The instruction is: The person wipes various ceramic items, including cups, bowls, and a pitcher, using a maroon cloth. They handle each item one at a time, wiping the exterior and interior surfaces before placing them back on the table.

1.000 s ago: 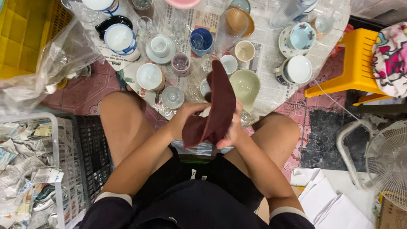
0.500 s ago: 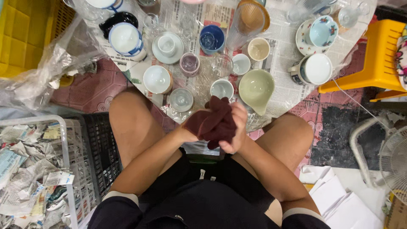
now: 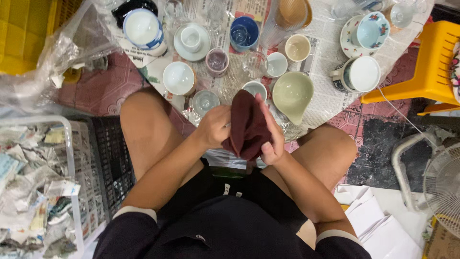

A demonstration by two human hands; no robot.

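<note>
**Both Hands Bunched Around a Dark Red Cloth**

A spread of newspaper (image 3: 330,96) covered the floor ahead of the seated person's knees, crowded with cups, bowls and glasses. To the left stood a white basket (image 3: 72,192) stuffed with crumpled paper, with a yellow crate (image 3: 24,33) beyond it; to the right were a yellow stool (image 3: 407,81) and a white fan (image 3: 443,187).

Between the knees, a dark red cloth (image 3: 247,127) was held up just short of the crockery. The left hand (image 3: 213,127) was closed on its left edge, fingers curled into the fabric. The right hand (image 3: 273,139) wrapped the other side, its fingers lying up along the cloth and its thumb pressed at the lower edge. Whether anything sat inside the cloth could not be told.

Just beyond the cloth lay a pale green bowl (image 3: 292,93), beside a small white cup (image 3: 255,88). A clear glass (image 3: 205,101) stood near the left hand, and a white bowl (image 3: 178,77) lay farther left.
</note>
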